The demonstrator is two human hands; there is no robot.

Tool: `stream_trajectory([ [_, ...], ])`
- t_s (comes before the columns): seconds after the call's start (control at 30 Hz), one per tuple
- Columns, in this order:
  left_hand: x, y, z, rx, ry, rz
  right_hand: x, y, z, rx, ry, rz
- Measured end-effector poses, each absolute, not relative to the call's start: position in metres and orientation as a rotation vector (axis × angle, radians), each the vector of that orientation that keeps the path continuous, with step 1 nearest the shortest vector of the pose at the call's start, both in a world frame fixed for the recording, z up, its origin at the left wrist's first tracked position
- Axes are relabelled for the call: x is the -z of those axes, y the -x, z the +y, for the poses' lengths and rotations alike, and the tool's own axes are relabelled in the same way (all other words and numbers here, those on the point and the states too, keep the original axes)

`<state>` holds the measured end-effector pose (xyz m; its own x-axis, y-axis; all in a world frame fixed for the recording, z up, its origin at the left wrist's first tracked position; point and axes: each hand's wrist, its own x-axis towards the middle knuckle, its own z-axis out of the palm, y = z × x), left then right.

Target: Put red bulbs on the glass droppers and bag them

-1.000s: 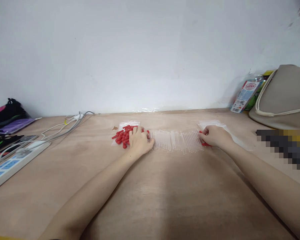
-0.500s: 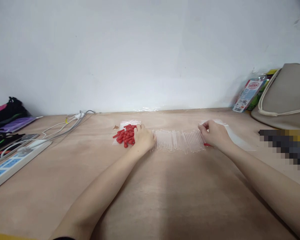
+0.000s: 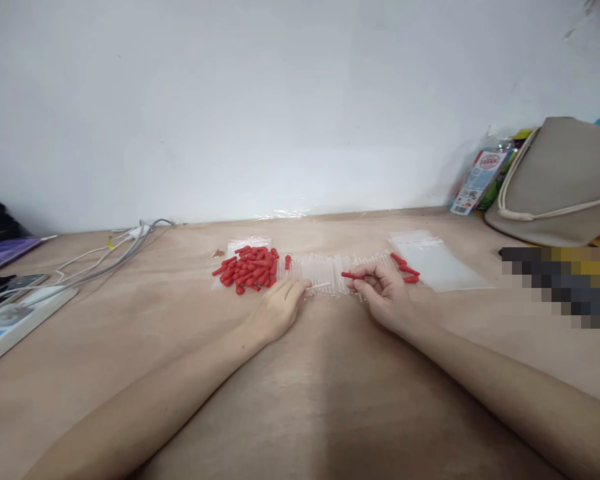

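Note:
A row of clear plastic tubes lies across the wooden table. Left of it sits a heap of red caps on a clear bag. My left hand pinches one clear tube at the row's near edge. My right hand pinches a red cap over the row's right half, its tip pointing left toward the held tube. Two or three capped red pieces lie to the right, next to an empty clear bag.
A white power strip with grey cables lies at the left, with a phone and dark bags beyond. A beige bag and a snack packet stand at the back right against the wall.
Both hands came in from the row's ends toward its middle and nearer me. The left now holds a tube, the right a red cap. The camera shifted slightly right.

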<state>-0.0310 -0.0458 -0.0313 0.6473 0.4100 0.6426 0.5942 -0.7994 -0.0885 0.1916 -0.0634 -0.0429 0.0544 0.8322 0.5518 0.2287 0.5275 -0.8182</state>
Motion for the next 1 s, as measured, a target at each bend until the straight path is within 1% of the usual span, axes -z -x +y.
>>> stream_trajectory([
  [0.17, 0.030, 0.031, -0.043, 0.939, 2.630, -0.783, 0.047, -0.192, -0.067, -0.729, 0.986, -1.499],
  [0.27, 0.031, 0.032, -0.044, 0.946, 2.671, -0.824, 0.044, -0.194, -0.070, -0.597, 1.081, -1.673],
  [0.33, 0.031, 0.032, -0.044, 0.946, 2.685, -0.836, 0.039, -0.194, -0.072, -0.476, 1.082, -1.833],
  [0.4, 0.032, 0.032, -0.044, 0.951, 2.687, -0.839, 0.033, -0.193, -0.074, -0.435, 1.045, -1.941],
  [0.57, 0.033, 0.033, -0.043, 0.963, 2.715, -0.808, 0.026, -0.191, -0.077, -0.465, 1.006, -1.979],
  [1.0, 0.032, 0.031, -0.044, 0.989, 2.695, -0.773, 0.028, -0.189, -0.074, -0.460, 1.064, -1.968],
])
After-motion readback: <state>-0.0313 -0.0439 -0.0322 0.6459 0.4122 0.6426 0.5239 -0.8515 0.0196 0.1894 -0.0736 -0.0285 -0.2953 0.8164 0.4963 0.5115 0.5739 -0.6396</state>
